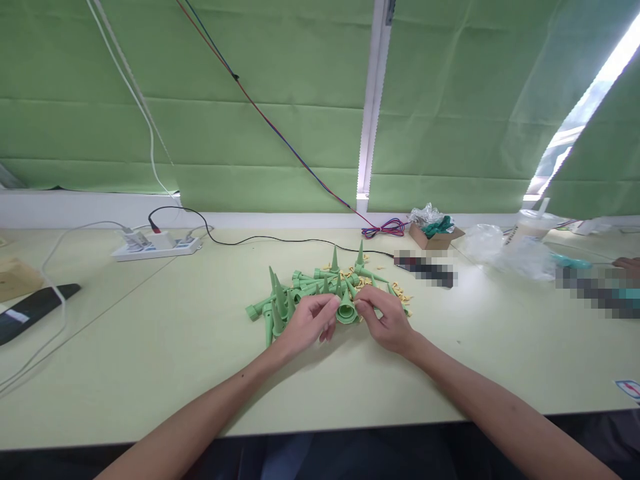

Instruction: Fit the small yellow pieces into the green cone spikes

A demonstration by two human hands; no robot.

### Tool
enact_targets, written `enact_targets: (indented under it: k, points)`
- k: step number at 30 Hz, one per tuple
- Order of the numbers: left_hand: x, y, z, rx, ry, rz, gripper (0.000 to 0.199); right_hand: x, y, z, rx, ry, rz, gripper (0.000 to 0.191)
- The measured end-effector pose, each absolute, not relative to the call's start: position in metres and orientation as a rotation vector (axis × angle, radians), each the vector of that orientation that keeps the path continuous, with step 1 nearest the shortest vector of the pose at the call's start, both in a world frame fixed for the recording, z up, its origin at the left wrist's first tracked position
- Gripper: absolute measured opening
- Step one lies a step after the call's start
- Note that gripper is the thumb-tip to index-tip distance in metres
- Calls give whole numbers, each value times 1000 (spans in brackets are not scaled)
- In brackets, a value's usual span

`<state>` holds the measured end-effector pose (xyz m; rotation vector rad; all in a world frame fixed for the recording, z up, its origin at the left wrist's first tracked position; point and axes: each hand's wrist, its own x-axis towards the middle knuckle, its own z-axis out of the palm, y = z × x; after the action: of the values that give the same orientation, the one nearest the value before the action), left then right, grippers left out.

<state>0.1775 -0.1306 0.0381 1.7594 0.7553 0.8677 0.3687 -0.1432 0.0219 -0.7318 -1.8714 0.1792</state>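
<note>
A heap of green plastic spikes [310, 288] lies on the table, some standing point up and some on their sides. Among them and to their right are small yellow plastic pieces [400, 293]. My left hand [311, 319] is at the near side of the heap, thumb and forefinger pinched together. My right hand [387, 320] faces it from the right, also in a pinch. Between the two sets of fingertips, one hollow green cone [347, 315] turns its round open end toward me. What either pinch holds is too small or hidden to tell.
On the left are a white power strip [157, 247] with cables and a black flat object [37, 313]. At the back right stand a cardboard box [436, 237], plastic bags and a cup with a straw [531, 227]. Another person's hand [627, 267] shows at the right edge.
</note>
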Motion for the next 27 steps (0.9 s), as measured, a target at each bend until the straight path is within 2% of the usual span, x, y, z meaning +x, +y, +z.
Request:
enact_targets:
  k: [18, 27]
  points:
    - [178, -134, 41, 1906, 754, 929, 28, 371, -140, 20, -826, -1874, 105, 34]
    - [178, -132, 34, 2062, 742, 974, 31, 371, -140, 20, -878, -1869, 139, 38]
